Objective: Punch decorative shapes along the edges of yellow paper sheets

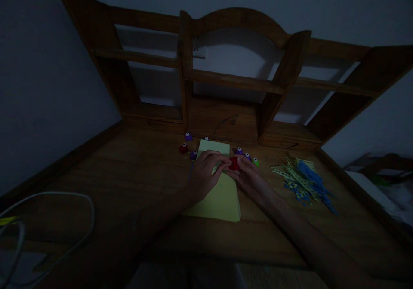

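Observation:
Over a pale yellow-green pad of paper [222, 198], my two hands meet. My right hand [247, 173] is closed round a small red rounded piece [234, 163], thumb on its near side. The fingertips of my left hand [206, 170] are pinched together against the left side of that piece; whatever lies between them is too small and dark to make out. Beside the pad on the left are another red piece [183, 148] and purple pieces [189, 137], each with a white ring on top. To the right sit more purple pieces [239, 151] and a green one [255, 162].
A pile of blue strips [314, 181] and yellow perforated strips [298, 177] lies on the right of the wooden desk [145, 164]. Wooden shelving [232, 82] rises along the back. A white cable [92, 211] loops at the left front. The light is dim.

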Motion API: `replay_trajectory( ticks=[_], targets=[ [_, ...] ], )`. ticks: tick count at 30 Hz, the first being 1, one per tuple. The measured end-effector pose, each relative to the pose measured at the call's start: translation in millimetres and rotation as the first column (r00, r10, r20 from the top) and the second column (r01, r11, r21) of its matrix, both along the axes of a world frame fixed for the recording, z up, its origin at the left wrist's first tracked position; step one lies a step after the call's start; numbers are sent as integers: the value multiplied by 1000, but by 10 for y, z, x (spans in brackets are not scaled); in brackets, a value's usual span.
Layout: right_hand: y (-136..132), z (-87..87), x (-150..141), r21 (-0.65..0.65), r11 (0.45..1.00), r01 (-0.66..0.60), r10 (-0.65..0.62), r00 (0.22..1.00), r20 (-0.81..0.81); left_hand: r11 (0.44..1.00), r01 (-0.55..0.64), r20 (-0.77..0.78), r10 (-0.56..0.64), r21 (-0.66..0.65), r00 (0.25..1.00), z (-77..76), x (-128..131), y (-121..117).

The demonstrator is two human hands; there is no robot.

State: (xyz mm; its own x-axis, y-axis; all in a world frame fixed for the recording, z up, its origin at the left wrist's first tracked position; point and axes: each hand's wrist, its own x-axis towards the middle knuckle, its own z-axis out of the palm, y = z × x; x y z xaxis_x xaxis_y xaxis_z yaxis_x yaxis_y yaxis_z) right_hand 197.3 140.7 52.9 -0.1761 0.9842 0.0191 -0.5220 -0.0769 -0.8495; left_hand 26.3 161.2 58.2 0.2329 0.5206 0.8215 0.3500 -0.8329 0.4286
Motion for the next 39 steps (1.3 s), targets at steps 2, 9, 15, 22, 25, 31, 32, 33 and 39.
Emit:
replay_trajectory(
  ticks=[2,9,15,22,25,31,32,33,39],
  targets=[
    [1,-1,-5,6,1000,10,-10,1000,8,1000,3,-9,-3,10,1000,-3,1,2],
    [2,4,-27,45,998,37,-40,997,62,999,15,-58,-13,29,998,4,10,1],
    [-34,40,-50,65,996,61,-67,994,92,997,42,-105,-35,66,994,-6,17,-5],
    [-50,8,-87,90,994,56,-64,994,92,993,55,-116,-43,101,992,-55,14,-7],
    [-51,9,-86,76,996,46,-51,996,72,994,46,-106,-36,98,994,-59,20,-14],
    [-63,51,-76,24,999,-32,30,998,59,999,7,7,-8,42,1000,-20,23,-13],
    [-64,57,-72,24,999,-36,35,997,68,1000,-4,44,3,22,999,-7,20,-9],
    [-66,65,-65,37,999,-31,28,996,84,1000,-19,88,19,-2,996,7,17,-5],
    [-128,158,34,493,870,12,-330,758,562,969,-19,343,106,-248,933,24,6,46]
  ],
)
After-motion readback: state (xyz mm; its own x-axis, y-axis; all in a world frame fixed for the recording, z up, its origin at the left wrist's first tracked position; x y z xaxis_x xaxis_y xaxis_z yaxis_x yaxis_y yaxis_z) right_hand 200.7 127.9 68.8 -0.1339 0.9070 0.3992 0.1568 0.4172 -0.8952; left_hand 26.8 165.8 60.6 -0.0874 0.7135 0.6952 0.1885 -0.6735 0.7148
